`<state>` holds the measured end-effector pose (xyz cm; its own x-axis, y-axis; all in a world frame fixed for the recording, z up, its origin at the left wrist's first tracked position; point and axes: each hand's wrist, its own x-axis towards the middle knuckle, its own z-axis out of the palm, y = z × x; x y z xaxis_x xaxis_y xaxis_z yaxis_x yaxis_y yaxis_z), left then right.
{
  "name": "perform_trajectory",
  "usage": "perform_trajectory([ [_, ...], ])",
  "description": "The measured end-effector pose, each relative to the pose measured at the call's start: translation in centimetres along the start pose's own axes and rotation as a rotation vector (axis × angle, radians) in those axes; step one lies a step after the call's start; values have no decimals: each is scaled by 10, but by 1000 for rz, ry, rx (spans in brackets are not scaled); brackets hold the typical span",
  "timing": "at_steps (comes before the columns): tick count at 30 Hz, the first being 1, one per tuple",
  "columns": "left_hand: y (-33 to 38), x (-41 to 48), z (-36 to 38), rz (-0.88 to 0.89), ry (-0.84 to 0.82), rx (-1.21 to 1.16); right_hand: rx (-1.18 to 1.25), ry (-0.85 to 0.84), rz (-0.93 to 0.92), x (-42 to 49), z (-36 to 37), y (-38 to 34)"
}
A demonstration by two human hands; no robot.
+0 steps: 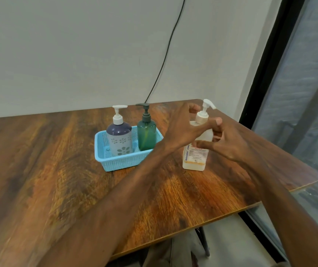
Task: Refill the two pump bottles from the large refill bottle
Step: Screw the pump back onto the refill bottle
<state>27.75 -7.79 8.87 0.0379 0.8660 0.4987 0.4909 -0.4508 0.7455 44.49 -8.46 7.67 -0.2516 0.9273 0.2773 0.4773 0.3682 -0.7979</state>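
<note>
- Action centres on the refill bottle (193, 160), upright on the table (58, 160) just right of the blue basket (119, 162)
- Left hand (183, 128) curls in by the pump collar (202, 118); whether it truly grips, the blur won't let me tell
- Right hand (233, 147) is spread and loose at the bottle's body, clasping nothing
- Floral pump bottle (119, 139) and green pump bottle (146, 135) stand capped in the basket
- Best play, I'd say: pin the body with the right, twist the collar with the left, keep everything upright so nothing spills
</note>
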Motion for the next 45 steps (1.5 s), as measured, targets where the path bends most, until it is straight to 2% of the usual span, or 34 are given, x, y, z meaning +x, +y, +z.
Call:
perform_trajectory([
  [3,-2,1,-9,64,-43,-57,24,0,-16,0,0,1],
  [6,-3,2,-11,103,7,-44,35,-1,-12,0,0,1],
  [16,5,-2,9,23,265,17,-1,6,8,-2,1,-3],
  [20,6,-9,18,51,367,50,-39,3,-2,-3,0,-5],
  [31,12,-10,31,-71,459,55,-53,0,-4,-3,-2,-6],
  [33,12,-10,33,-76,469,48,-75,-25,-7,-6,-5,-10],
  [35,12,-12,33,-79,474,43,-92,-130,8,-9,-17,-14],
  [37,12,-13,32,-84,477,24,-28,-163,13,-12,-33,-21],
  [40,13,-15,30,-102,461,-14,102,-4,-37,-13,-46,-37],
  [45,7,-18,30,-150,363,-87,-37,244,-19,-4,-13,-58],
])
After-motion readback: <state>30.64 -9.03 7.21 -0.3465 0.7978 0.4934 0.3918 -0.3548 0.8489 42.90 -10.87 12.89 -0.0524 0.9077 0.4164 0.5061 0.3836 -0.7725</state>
